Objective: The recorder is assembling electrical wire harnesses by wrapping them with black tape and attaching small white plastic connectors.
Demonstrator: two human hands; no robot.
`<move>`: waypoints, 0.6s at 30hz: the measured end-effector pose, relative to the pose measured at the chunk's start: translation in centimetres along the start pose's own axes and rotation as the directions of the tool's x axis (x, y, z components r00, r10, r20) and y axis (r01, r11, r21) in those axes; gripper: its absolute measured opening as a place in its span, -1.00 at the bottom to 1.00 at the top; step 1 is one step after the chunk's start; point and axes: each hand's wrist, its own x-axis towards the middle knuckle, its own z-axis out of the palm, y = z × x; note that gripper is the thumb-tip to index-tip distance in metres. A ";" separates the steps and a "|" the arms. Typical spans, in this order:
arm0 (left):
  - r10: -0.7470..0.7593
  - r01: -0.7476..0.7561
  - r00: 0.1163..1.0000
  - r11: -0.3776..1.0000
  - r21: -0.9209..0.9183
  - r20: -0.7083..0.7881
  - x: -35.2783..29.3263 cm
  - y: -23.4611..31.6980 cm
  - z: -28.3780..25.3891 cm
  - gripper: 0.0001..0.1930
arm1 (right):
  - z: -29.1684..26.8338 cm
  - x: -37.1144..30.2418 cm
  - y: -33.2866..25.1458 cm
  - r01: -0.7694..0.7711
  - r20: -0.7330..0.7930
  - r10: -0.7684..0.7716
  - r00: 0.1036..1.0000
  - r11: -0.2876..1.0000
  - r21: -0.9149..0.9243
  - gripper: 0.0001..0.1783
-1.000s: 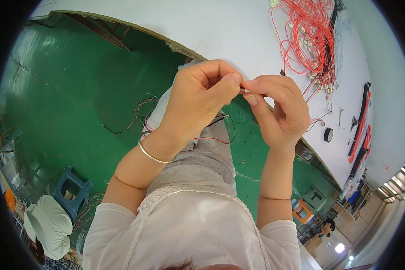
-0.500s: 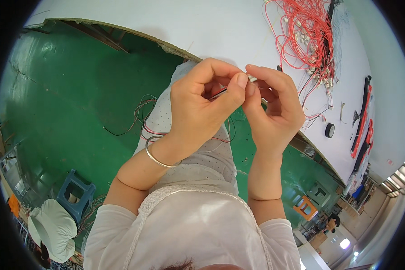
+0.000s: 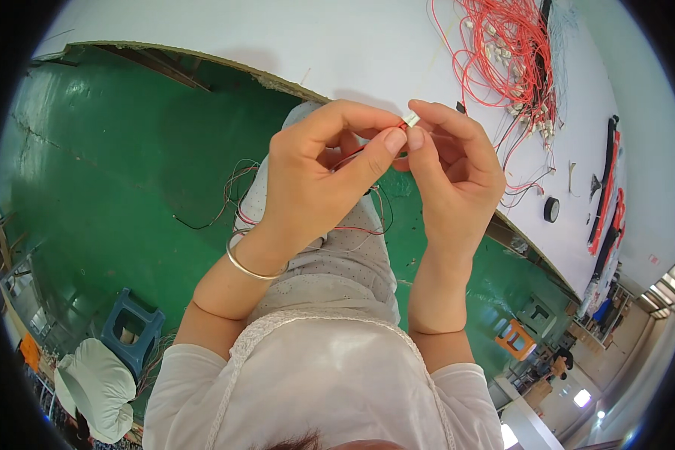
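Observation:
A small white wire connector (image 3: pixel 410 118) sits between the fingertips of both hands, over the table's edge. My left hand (image 3: pixel 330 154) pinches the red and black wires (image 3: pixel 346 159) right behind it, thumb against forefinger. My right hand (image 3: pixel 457 161) has its thumb and forefinger closed on the connector from the other side. From the left hand the thin wires hang down across my lap (image 3: pixel 352 247) and out to the left, over the green floor. How the wires enter the connector is too small to make out.
On the white table (image 3: pixel 337 45) lies a tangled heap of red wires (image 3: pixel 502 52) with white connectors. A black tape roll (image 3: pixel 551 210) and red-and-black bundles (image 3: pixel 606 202) lie to the right. A blue stool (image 3: pixel 133 334) stands on the floor at left, an orange stool (image 3: pixel 515 339) at right.
Both hands have shifted slightly left, and the left hand's fingers have drawn back a little. The white connector now shows more fully between the fingertips.

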 end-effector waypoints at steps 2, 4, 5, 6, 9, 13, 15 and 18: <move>0.154 -0.147 0.988 0.972 0.184 -0.024 0.1 -0.4 0.0 -0.88 | 0.0 -0.1 -0.4 -0.031 0.020 0.032 0.999 0.998 -0.048 -0.79; 0.329 -0.300 0.944 0.890 0.344 -0.028 0.3 -0.3 0.2 -0.90 | -0.1 -0.3 -0.1 -0.032 0.025 0.032 0.999 0.999 -0.025 -0.79; 0.329 -0.300 0.944 0.890 0.343 -0.027 0.2 -0.2 0.1 -0.90 | -0.1 -0.3 0.0 -0.032 0.031 0.032 0.999 0.999 -0.001 -0.79; 0.324 -0.302 0.946 0.872 0.385 0.007 0.1 0.0 0.0 -0.88 | -0.1 -0.3 0.0 -0.031 0.030 0.031 0.999 1.000 -0.001 -0.79; 0.353 -0.321 0.936 0.850 0.416 0.001 0.2 -0.3 0.1 -0.87 | -0.1 -0.2 -0.1 -0.110 0.046 0.106 0.993 0.990 0.086 -0.76; 0.307 -0.295 0.951 0.882 0.368 0.027 0.0 -0.2 -0.1 -0.85 | -0.4 -0.1 0.2 -0.142 0.079 0.130 0.988 0.974 0.176 -0.74; 0.299 -0.289 0.954 0.882 0.373 0.032 -0.1 -0.1 -0.2 -0.85 | -0.6 0.1 0.3 -0.134 0.084 0.120 0.989 0.974 0.182 -0.73; 0.249 -0.236 0.969 0.903 0.358 0.010 -0.1 0.2 0.0 -0.86 | -0.8 0.3 -0.1 -0.198 0.100 0.181 0.978 0.961 0.191 -0.74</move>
